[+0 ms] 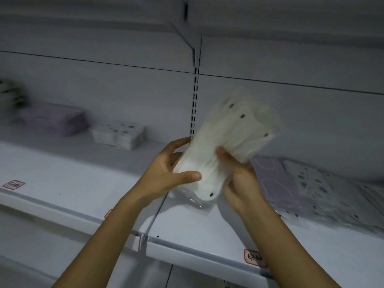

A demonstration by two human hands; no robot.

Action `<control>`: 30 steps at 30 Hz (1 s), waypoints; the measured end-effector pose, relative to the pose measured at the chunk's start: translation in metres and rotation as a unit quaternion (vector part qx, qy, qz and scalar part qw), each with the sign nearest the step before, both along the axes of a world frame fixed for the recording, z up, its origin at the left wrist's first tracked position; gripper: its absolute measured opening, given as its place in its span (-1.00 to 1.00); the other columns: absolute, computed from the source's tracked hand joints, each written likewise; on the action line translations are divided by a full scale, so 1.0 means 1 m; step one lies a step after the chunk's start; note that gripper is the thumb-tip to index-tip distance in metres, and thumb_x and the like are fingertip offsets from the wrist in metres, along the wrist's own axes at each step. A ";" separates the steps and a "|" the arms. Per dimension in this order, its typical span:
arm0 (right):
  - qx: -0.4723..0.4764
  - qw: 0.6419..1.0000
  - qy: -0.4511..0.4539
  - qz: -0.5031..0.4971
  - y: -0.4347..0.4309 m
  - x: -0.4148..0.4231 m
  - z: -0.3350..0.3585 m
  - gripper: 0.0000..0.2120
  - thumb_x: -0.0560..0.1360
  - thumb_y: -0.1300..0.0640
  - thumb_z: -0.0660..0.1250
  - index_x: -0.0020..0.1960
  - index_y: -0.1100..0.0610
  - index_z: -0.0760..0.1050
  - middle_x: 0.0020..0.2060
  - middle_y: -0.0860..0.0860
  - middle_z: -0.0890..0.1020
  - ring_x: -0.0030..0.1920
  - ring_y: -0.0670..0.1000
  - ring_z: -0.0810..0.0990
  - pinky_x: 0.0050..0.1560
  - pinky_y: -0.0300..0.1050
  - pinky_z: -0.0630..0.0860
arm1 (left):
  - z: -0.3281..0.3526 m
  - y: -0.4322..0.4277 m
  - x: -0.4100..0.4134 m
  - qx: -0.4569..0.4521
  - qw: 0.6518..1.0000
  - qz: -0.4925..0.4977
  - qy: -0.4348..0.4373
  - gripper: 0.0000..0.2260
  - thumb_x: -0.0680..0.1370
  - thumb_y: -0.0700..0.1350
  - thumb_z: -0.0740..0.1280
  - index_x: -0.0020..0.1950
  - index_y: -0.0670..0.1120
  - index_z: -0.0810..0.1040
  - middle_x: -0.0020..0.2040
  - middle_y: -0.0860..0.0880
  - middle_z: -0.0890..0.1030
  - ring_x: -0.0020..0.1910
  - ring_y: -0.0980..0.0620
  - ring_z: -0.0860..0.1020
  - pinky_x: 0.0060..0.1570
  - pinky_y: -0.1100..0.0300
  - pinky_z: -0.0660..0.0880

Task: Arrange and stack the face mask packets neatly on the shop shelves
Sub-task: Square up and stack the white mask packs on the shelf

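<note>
A bundle of white face mask packets with dark spots [224,146] is held up in front of the white shelf [83,183], tilted up to the right and blurred at its far end. My left hand [170,171] grips its lower left side, thumb across the front. My right hand [239,179] holds the right side from below, thumb pressed on the packets. On the shelf lie a purple stack [56,119], a white spotted stack [119,134], and to the right purple packets [274,179] beside spotted packets [324,190] spread flat.
A slotted upright [195,100] runs down the back panel behind the bundle. A bracket [153,219] divides the two shelf boards. Price labels [254,257] sit on the front rail, another label [13,185] at far left. More patterned packets [10,94] are blurred at the left edge.
</note>
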State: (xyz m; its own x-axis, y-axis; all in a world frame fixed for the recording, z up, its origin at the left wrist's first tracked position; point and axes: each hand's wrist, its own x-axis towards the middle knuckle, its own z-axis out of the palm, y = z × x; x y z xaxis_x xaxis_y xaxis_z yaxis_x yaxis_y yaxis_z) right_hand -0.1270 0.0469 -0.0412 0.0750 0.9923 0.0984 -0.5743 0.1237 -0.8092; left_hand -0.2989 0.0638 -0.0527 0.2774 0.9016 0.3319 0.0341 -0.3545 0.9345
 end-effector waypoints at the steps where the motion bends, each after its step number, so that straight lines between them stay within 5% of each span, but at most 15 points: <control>1: -0.006 0.998 0.063 0.015 0.002 -0.002 0.001 -0.52 0.34 0.23 0.50 0.23 0.32 0.51 0.14 0.20 0.63 0.16 0.20 0.61 0.22 0.16 0.52 | -0.003 -0.006 -0.010 -0.021 0.999 0.003 -0.042 -0.23 0.15 0.09 0.59 0.31 0.16 0.40 0.01 0.04 0.68 0.00 0.08 0.66 -0.10 0.21 0.59; 4: -0.020 0.984 0.161 0.073 0.003 -0.026 0.010 -0.43 0.33 0.12 0.50 0.28 0.29 0.49 0.20 0.19 0.61 0.21 0.17 0.59 0.31 0.18 0.43 | -0.018 -0.031 -0.023 -0.086 0.979 0.054 -0.178 -0.08 -0.03 0.20 0.67 0.25 0.03 0.42 -0.11 0.05 0.69 -0.10 0.08 0.66 -0.15 0.19 0.60; 6: -0.037 0.976 0.164 0.141 -0.007 -0.056 0.015 -0.51 0.38 0.10 0.41 0.27 0.27 0.51 0.16 0.18 0.63 0.17 0.16 0.61 0.25 0.16 0.48 | -0.024 -0.051 -0.022 -0.092 0.972 0.087 -0.197 -0.11 0.02 0.22 0.66 0.24 -0.08 0.45 0.02 0.01 0.68 0.06 -0.02 0.63 0.00 0.07 0.60; 10: -0.028 0.966 0.162 0.200 -0.035 -0.102 0.014 -0.46 0.32 0.21 0.43 0.29 0.23 0.49 0.14 0.15 0.65 0.15 0.14 0.63 0.26 0.14 0.49 | -0.016 -0.095 -0.025 -0.058 0.949 0.216 -0.223 -0.57 0.38 -0.06 0.54 0.21 -0.02 0.55 0.13 -0.07 0.67 0.12 -0.05 0.63 0.10 0.00 0.58; 15: -0.043 0.948 0.104 0.299 -0.065 -0.121 0.009 -0.46 0.31 0.23 0.44 0.29 0.19 0.50 0.14 0.13 0.65 0.14 0.10 0.64 0.15 0.00 0.58 | 0.002 -0.148 -0.065 0.003 0.914 0.369 -0.166 -0.73 0.46 -0.18 0.42 0.15 -0.04 0.58 0.01 0.01 0.71 0.02 0.03 0.66 -0.11 0.21 0.61; 18: -0.066 0.944 0.147 0.289 -0.066 -0.108 0.005 -0.47 0.30 0.19 0.44 0.28 0.17 0.50 0.14 0.13 0.65 0.16 0.11 0.62 0.14 0.00 0.59 | 0.011 -0.176 -0.087 0.040 0.913 0.399 -0.077 -0.76 0.46 -0.20 0.42 0.07 0.06 0.59 -0.02 0.09 0.70 0.00 0.10 0.66 -0.05 0.18 0.61; 23: 0.019 0.948 -0.050 0.313 -0.064 -0.062 0.000 -0.60 0.35 0.22 0.38 0.19 0.17 0.51 0.00 0.06 0.70 0.00 0.07 0.68 -0.12 -0.13 0.64 | -0.005 -0.208 -0.100 0.036 0.919 0.391 -0.037 -0.55 0.34 0.00 0.52 0.19 -0.06 0.56 0.06 0.00 0.69 0.08 0.01 0.64 0.00 0.12 0.61; 27: 0.111 0.932 -0.250 0.238 -0.071 -0.028 -0.005 -0.55 0.25 0.18 0.50 0.13 0.06 0.55 -0.03 -0.06 0.71 -0.02 -0.04 0.69 -0.16 -0.30 0.58 | -0.023 -0.216 -0.089 0.011 0.923 0.384 -0.006 -0.56 0.33 0.06 0.48 0.18 -0.01 0.56 0.07 0.04 0.68 0.09 0.03 0.63 0.09 0.07 0.58; 30: 0.128 0.925 -0.279 0.223 -0.079 -0.009 -0.008 -0.52 0.26 0.20 0.51 0.16 0.05 0.53 -0.02 -0.09 0.71 -0.03 -0.08 0.68 -0.13 -0.32 0.58 | -0.026 -0.209 -0.077 -0.009 0.927 0.376 0.013 -0.58 0.41 -0.03 0.52 0.22 -0.02 0.53 0.08 0.06 0.67 0.09 0.10 0.62 0.14 0.06 0.57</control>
